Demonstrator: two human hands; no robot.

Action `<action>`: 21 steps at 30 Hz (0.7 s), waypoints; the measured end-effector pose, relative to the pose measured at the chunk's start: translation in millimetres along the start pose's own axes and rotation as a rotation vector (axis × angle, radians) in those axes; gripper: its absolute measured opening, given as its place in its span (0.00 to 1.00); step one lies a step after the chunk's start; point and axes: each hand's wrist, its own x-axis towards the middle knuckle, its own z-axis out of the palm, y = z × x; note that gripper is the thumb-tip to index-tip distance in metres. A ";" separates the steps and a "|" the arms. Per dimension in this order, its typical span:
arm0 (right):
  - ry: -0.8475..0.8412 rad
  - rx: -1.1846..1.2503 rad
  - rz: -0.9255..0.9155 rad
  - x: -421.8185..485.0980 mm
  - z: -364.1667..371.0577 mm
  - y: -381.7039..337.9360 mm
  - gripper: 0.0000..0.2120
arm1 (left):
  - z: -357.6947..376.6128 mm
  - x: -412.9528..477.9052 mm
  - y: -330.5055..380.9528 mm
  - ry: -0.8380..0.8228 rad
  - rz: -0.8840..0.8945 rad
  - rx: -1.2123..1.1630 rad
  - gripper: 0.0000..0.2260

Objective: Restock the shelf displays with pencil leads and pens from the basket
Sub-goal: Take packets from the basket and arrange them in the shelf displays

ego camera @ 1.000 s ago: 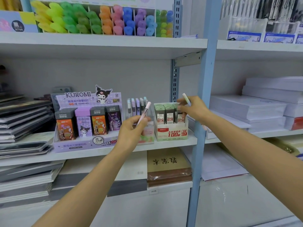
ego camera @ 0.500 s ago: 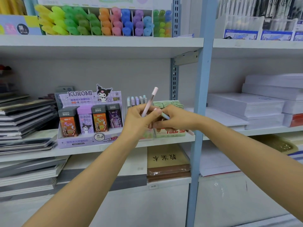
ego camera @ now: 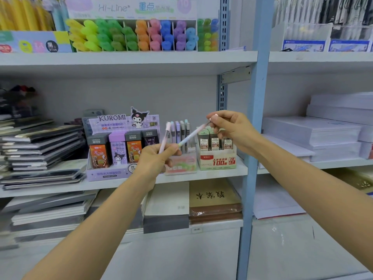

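- Pink and slim, one pen (ego camera: 164,138) stands nearly upright in your left hand (ego camera: 158,158). Your fingers curl round its lower part, and its top end rises in front of the Kuromi lead display (ego camera: 121,146).
- Your right hand (ego camera: 232,128) pinches the upper end of a second pen (ego camera: 193,133), a pastel one that shades from lilac to green.
- That pen slants down to the left, and its lower tip reaches the fingertips of your left hand. You cannot tell from here whether it touches them.
- Both hands are raised in front of the middle shelf (ego camera: 101,185), with the two pens between you and the displays.
- Behind the pens stands a clear pen holder (ego camera: 180,164) with a pinkish base and a row of pastel pens upright in it.
- The holder sits between the Kuromi lead display on its left and a green-and-white lead box (ego camera: 217,158) with a red label on its right, close beside both.
- The Kuromi display's front row shows four lead cases: orange, purple, orange and dark.
- On the shelf above, highlighters (ego camera: 131,35) lie sorted by colour, from yellow and green through orange and pink to blue and purple.
- Stacks of dark notebooks (ego camera: 40,150) fill the left of the middle shelf.
- Right of the blue upright post (ego camera: 256,118), reams of white paper (ego camera: 312,134) are piled.
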 end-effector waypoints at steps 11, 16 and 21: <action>0.114 -0.475 -0.070 49.7 13.0 -0.2 0.05 | -17.2 13.3 -9.2 0.078 0.131 0.090 0.07; 0.076 -0.565 -0.071 62.2 31.5 21.2 0.06 | -18.6 22.6 -21.0 0.069 0.149 0.107 0.08; 0.012 -0.682 -0.093 71.0 33.9 26.4 0.06 | -20.6 29.1 -30.3 0.044 0.171 0.135 0.08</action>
